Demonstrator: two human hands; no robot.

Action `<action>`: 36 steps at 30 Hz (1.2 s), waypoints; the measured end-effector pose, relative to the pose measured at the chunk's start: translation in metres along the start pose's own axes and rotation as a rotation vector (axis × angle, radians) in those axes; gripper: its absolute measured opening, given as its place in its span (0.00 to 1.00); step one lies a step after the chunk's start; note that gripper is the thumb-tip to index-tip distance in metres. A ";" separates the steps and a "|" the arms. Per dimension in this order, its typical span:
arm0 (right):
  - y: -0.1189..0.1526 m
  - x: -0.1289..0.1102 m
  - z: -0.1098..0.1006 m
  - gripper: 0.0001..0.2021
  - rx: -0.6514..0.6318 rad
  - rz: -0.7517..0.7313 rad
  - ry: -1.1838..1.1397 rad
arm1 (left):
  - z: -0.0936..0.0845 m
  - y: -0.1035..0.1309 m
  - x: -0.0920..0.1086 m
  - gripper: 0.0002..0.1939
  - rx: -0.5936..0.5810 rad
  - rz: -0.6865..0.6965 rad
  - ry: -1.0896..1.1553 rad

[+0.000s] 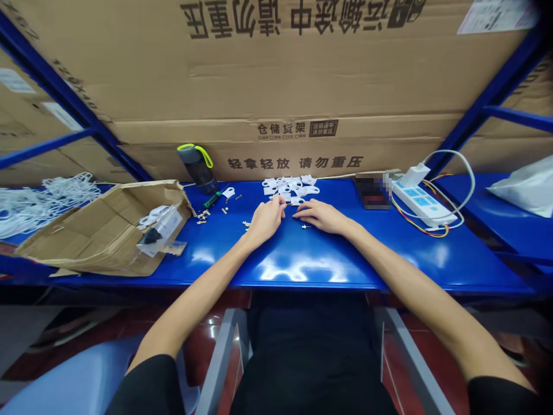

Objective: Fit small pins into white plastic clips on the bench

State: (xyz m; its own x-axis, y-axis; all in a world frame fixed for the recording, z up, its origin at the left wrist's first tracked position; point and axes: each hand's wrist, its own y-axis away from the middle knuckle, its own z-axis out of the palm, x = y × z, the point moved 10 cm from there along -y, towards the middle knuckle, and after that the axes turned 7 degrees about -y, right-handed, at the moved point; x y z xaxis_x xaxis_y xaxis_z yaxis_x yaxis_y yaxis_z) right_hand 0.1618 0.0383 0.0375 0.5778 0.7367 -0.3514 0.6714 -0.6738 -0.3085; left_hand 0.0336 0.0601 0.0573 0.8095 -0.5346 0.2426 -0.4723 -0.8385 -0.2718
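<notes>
My left hand [266,220] is closed in a pinch above the blue table, with a small brass-coloured piece showing at its fingertips. Just to its right, my right hand [322,215] lies low over the table with fingers stretched out, near the white parts. Several flat white plastic parts with round holes [283,182] are grouped beyond both hands. One small metal piece [306,226] rests below my right hand. A few more small pieces [246,224] are beside my left hand, partly hidden by it.
An open cardboard box [99,225] with bagged parts stands left. Small brass pieces [202,217], a green-handled screwdriver [212,200] and a dark bottle [197,168] are nearby. A dark box [373,191] and a power strip [423,202] with cables lie right.
</notes>
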 end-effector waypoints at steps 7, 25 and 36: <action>0.008 0.017 -0.013 0.12 0.065 0.113 -0.028 | 0.008 0.000 0.011 0.08 0.001 0.134 0.023; 0.024 0.032 -0.039 0.06 0.380 0.342 -0.321 | 0.011 0.000 0.014 0.09 0.008 0.159 0.042; 0.028 0.039 -0.028 0.13 0.429 0.460 -0.706 | 0.011 0.002 0.021 0.11 0.009 0.181 0.058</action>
State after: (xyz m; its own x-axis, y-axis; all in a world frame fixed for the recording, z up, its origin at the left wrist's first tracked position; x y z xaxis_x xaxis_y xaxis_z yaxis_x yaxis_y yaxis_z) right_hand 0.2161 0.0492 0.0399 0.2347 0.2825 -0.9301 0.1385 -0.9568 -0.2556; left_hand 0.0532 0.0481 0.0513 0.6902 -0.6820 0.2418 -0.6050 -0.7273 -0.3241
